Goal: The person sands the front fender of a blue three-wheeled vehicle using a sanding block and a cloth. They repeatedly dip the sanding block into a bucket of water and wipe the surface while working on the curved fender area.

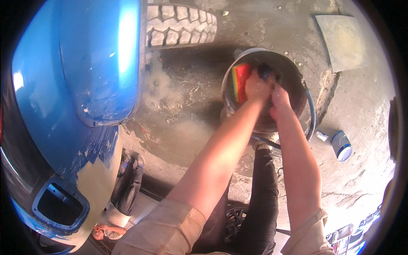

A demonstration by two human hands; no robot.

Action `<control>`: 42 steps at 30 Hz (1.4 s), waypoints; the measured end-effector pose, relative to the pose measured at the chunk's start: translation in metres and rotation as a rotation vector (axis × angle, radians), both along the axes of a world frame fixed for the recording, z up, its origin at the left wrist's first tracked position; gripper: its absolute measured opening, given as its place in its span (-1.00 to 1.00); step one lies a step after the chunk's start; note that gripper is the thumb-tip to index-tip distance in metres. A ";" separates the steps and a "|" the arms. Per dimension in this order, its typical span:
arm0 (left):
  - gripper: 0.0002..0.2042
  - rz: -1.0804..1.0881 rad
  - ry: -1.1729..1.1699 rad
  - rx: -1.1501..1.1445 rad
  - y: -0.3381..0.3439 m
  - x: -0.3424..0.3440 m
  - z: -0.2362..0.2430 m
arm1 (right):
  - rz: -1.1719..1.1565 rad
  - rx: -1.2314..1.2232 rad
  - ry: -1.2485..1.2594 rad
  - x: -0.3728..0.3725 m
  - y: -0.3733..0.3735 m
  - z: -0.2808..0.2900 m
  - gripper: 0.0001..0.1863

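Note:
Both forearms reach down into a round bucket (227, 80) with dark contents. My left hand (257, 87) is closed at a small dark object (264, 70), too indistinct to identify. My right hand (280, 100) is just beside it on the right, fingers curled toward the same spot, what they hold hidden. A block with red, yellow and green layers (239, 83), like a sponge, stands against the bucket's left inside, right beside my left hand. A grey hose (312, 123) runs round the bucket's right side.
A blue vehicle body (85, 63) with patchy filler (95, 191) fills the left. A tyre (180, 25) is at the top, a flat board (340, 40) upper right. A blue-labelled can (341, 144) lies right of the bucket. Another person (117, 216) is at lower left.

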State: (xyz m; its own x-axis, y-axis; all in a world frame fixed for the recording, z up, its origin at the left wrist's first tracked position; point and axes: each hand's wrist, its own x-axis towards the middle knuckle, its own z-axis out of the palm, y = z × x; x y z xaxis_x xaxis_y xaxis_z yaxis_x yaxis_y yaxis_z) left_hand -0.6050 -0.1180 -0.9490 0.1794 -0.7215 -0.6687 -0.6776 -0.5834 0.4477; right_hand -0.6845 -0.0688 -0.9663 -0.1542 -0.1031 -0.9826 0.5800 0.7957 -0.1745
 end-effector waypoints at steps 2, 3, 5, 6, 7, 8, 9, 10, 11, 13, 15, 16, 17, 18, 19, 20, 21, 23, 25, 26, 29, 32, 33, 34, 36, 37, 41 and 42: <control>-0.31 -0.152 -0.016 -0.040 -0.012 0.001 -0.004 | -0.124 -0.026 -0.037 0.001 -0.005 0.029 -0.51; -0.32 -0.238 -0.023 -0.016 -0.016 0.002 -0.010 | -0.146 -0.009 -0.055 0.000 -0.005 0.043 -0.52; -0.39 -0.301 -0.088 -0.111 -0.020 0.003 -0.025 | -0.208 0.016 -0.093 0.000 -0.005 0.065 -0.53; -0.42 -0.321 -0.118 -0.084 -0.022 0.005 -0.035 | -0.239 0.031 -0.115 0.000 -0.003 0.075 -0.54; -0.44 -0.348 -0.174 -0.098 -0.020 0.007 -0.045 | -0.270 0.017 -0.149 0.000 -0.001 0.084 -0.54; -0.48 -0.432 -0.185 -0.022 -0.016 0.010 -0.056 | -0.265 -0.009 -0.109 0.000 0.002 0.092 -0.55; -0.51 -0.530 -0.223 0.008 -0.012 0.015 -0.068 | -0.266 -0.068 -0.082 0.000 0.006 0.098 -0.56; -0.54 -0.618 -0.275 -0.002 -0.007 0.016 -0.081 | -0.263 -0.139 -0.071 0.000 0.009 0.104 -0.57; -0.57 -0.747 -0.261 0.035 0.002 0.017 -0.094 | -0.346 -0.151 -0.101 0.000 0.013 0.110 -0.57; -0.62 -0.970 -0.284 0.037 0.022 0.031 -0.110 | -0.494 -0.242 -0.237 0.000 0.022 0.121 -0.55; -0.66 -1.194 -0.346 0.025 0.028 0.045 -0.112 | -0.617 -0.327 -0.314 0.000 0.031 0.135 -0.53; -0.69 -1.265 -0.364 0.070 0.030 0.053 -0.106 | -0.643 -0.358 -0.329 0.000 0.035 0.144 -0.52; -0.72 -1.345 -0.353 0.172 0.030 0.055 -0.094 | -0.674 -0.380 -0.380 0.000 0.040 0.156 -0.52; -0.74 -1.321 -0.298 0.236 0.033 0.054 -0.077 | -0.669 -0.389 -0.351 0.000 0.046 0.169 -0.49; -0.76 -1.290 -0.268 0.296 0.032 0.050 -0.055 | -0.654 -0.465 -0.408 -0.001 0.053 0.186 -0.47; -0.76 -1.188 -0.206 0.321 0.032 0.045 -0.029 | -0.668 -0.430 -0.387 -0.003 0.060 0.202 -0.44; -0.78 -1.016 -0.194 0.275 0.032 0.037 -0.006 | -0.613 -0.531 -0.436 -0.006 0.070 0.219 -0.40; -0.59 -0.704 0.003 0.172 0.026 0.037 0.042 | -0.591 -0.629 -0.483 -0.012 0.090 0.251 -0.36; -0.29 -0.596 0.146 0.147 0.021 0.037 0.083 | -0.590 -0.541 -0.402 -0.021 0.111 0.281 -0.34; -0.26 -0.538 0.201 0.156 0.024 0.032 0.098 | -0.584 -0.539 -0.371 -0.025 0.122 0.295 -0.34; -0.33 -0.334 0.262 -0.069 0.034 0.024 0.144 | -0.570 -0.545 -0.339 -0.040 0.162 0.334 -0.35; -0.43 -0.149 0.496 -0.052 0.037 0.030 0.196 | -0.593 -0.533 -0.261 -0.047 0.208 0.380 -0.35; -0.46 -0.048 0.559 -0.117 0.043 0.032 0.211 | -0.619 -0.566 -0.251 -0.047 0.224 0.394 -0.35; -0.46 0.028 0.624 -0.184 0.049 0.039 0.233 | -0.631 -0.534 -0.174 -0.045 0.239 0.408 -0.34; -0.46 0.048 0.639 -0.150 0.050 0.056 0.270 | -0.664 -0.642 -0.184 -0.040 0.265 0.435 -0.35; -0.45 -0.003 0.599 -0.056 0.055 0.073 0.289 | -0.649 -0.679 -0.172 -0.036 0.275 0.449 -0.35; -0.49 -0.033 0.621 -0.048 0.068 0.127 0.358 | -0.671 -0.764 -0.116 -0.014 0.302 0.498 -0.39; -0.49 -0.006 0.599 -0.033 0.069 0.138 0.374 | -0.672 -0.768 -0.117 -0.006 0.307 0.509 -0.39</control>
State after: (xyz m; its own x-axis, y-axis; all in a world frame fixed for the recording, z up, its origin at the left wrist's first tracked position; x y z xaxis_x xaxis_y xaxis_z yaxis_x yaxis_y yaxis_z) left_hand -0.4666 -0.0487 -0.5752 -0.2257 -0.7436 -0.6294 -0.3046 -0.5598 0.7706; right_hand -0.6909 0.2378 -0.4570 -0.3193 -0.6383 -0.7004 0.9107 -0.0022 -0.4132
